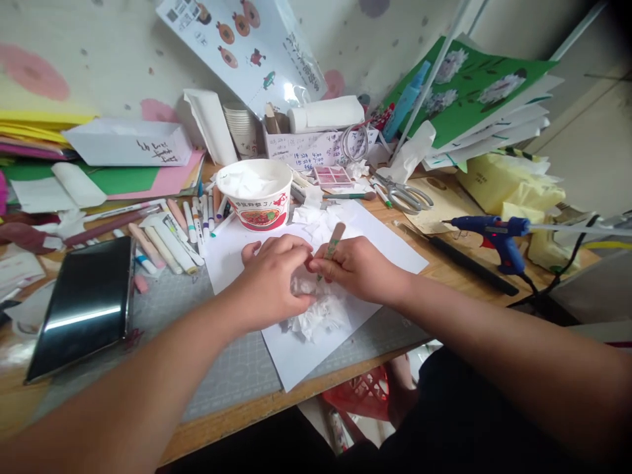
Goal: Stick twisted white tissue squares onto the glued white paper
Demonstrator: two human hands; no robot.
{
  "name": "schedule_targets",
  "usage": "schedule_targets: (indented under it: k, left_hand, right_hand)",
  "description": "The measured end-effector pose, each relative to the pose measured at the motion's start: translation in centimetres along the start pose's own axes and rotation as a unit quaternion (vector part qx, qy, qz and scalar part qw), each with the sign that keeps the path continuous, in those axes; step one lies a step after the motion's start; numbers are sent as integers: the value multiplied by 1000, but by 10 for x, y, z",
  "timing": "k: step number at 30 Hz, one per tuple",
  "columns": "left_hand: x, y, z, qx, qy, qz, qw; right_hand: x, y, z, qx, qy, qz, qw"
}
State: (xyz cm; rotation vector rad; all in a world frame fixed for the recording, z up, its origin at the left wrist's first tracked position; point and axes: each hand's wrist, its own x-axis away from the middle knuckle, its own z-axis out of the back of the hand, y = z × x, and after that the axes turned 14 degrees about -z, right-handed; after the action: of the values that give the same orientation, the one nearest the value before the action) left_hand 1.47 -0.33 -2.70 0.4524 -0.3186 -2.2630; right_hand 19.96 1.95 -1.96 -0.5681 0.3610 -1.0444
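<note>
My right hand (358, 263) grips a slim, flat tool with a rounded tan end and green markings (334, 241), held slanting with its lower end down among the white scraps. Beside it, my left hand (271, 276) is curled with thumb and fingers around a crumpled whitish piece, which looks like tissue (303, 285). The two hands' fingertips meet or nearly meet, and the left fingertips are partly hidden. Just below the hands lies a heap of torn white tissue (320, 319) on a white paper sheet (291, 362). More tissue scraps (320, 220) lie behind the hands.
A paper bowl (261, 217) with white tissue stands behind my left hand. Markers (197, 220) and a black tablet (83, 303) lie left. Scissors (402, 194), a black-handled tool (469, 263) and a blue glue gun (508, 240) are on the right.
</note>
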Motion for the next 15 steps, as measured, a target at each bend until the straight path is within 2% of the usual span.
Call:
schedule_targets:
  k: [5,10,15]
  left_hand:
    - [-2,6,-2,-27,7,23,999]
    - [-5,10,-1,-26,0,32,999]
    - [-5,9,0,0,-6,44,999]
  right_hand:
    - [-2,6,-1,-66,6,-75,995]
    - [1,3,3,-101,-1,-90,991]
    - [6,2,6,-173,44,-85,980]
